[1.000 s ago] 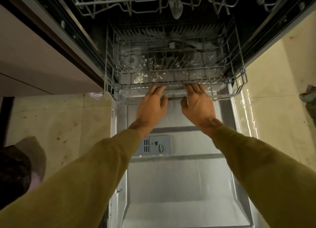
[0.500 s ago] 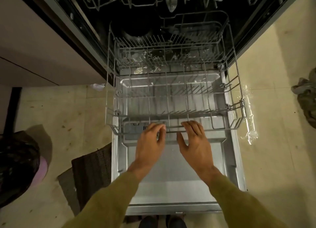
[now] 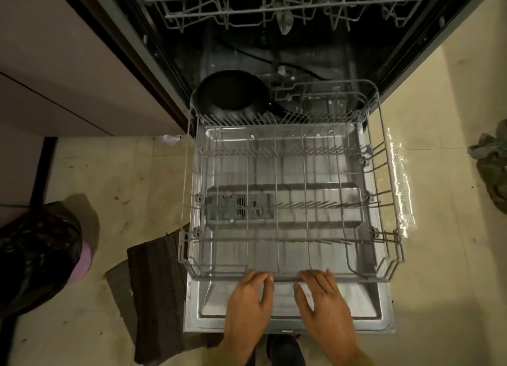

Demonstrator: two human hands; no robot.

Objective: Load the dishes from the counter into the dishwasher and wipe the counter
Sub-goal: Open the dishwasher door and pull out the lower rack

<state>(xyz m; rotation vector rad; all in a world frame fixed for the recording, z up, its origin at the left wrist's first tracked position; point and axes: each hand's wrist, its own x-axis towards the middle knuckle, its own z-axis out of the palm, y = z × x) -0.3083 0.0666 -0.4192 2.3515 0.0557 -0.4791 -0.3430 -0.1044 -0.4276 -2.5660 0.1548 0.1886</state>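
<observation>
Both hands, left [image 3: 248, 297] and right [image 3: 325, 300], curl fingertips over the front rail of our pulled-out lower rack [image 3: 290, 201], bare except a pan [image 3: 233, 92] at its back, so loading and wiping seem left.

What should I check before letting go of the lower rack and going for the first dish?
1. Lower rack pulled out over the open door: ok.
2. Rack slots free for dishes: ok, apart from a dark pan at the back left.
3. Left hand and right hand on the rack's front rail: ok, fingers curled over it; nothing else held.
4. Upper rack out of the way: ok, it sits back inside above.
5. Floor beside the door: not ok, a mat lies on the left and a wet shine on the right.
6. Dishes ready on the counter: cannot tell, counter not in view.
</observation>
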